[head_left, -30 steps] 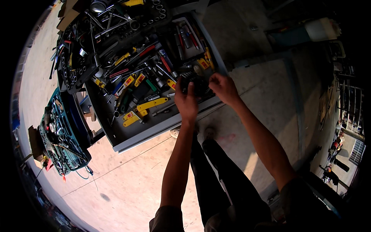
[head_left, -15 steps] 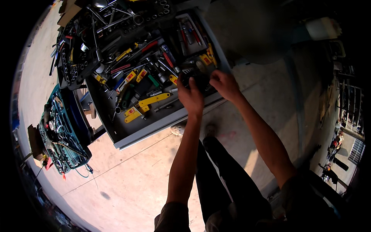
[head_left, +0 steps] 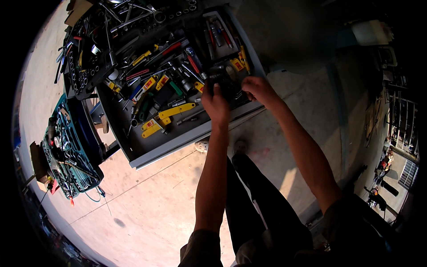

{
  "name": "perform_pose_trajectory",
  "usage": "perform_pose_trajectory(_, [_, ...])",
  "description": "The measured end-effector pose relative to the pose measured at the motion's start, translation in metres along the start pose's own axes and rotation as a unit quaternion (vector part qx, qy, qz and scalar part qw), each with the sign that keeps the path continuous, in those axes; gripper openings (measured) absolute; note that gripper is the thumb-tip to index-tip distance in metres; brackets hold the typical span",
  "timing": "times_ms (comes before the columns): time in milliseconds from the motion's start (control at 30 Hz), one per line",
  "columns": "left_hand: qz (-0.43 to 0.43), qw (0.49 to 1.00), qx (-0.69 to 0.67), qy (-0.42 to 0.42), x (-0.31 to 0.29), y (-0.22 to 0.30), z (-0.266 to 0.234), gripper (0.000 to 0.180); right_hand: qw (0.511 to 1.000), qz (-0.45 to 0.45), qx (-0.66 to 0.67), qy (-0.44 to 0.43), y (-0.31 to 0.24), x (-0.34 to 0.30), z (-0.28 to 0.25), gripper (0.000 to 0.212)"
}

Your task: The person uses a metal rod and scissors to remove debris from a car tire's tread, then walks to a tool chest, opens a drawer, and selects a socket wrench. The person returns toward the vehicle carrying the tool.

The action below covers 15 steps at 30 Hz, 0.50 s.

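Over the near right corner of an open grey tool drawer, my left hand is closed around a dark object with its thumb up along it. Shadow hides what kind of thing that is. Just to its right, my right hand has its fingers curled in a pinch; whatever they hold is too small or dark to make out. Beside the left hand lie yellow-handled tools, a socket extension bar and a red-handled tool.
A black socket case and loose wrenches crowd the far left. A teal tool case filled with wrenches stands lower left. At the drawer's far right sits a small tray with red-handled tools. My feet are on the concrete floor below.
My right hand has shifted slightly right and down, away from the left hand. The left hand has moved a little left, still around the dark object. The whole view has shifted slightly.
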<state>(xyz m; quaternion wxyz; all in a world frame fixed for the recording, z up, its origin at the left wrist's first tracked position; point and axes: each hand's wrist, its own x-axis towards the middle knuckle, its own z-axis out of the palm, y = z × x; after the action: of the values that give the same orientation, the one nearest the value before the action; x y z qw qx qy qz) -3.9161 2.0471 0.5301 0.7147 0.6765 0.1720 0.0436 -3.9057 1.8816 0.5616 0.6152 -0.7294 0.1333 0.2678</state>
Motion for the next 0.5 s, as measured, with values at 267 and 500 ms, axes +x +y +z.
perform_pose_trajectory(267, [-0.125,0.976,-0.162,-0.072,-0.001,0.015,-0.003,0.042,0.997,0.016,-0.024,-0.069,-0.005,0.0,-0.011,0.008])
perform_pose_trajectory(500, [-0.114,0.974,-0.186,-0.06,0.004,0.006,-0.008,0.041,0.997,-0.021,-0.048,-0.059,-0.011,-0.007,-0.005,0.012])
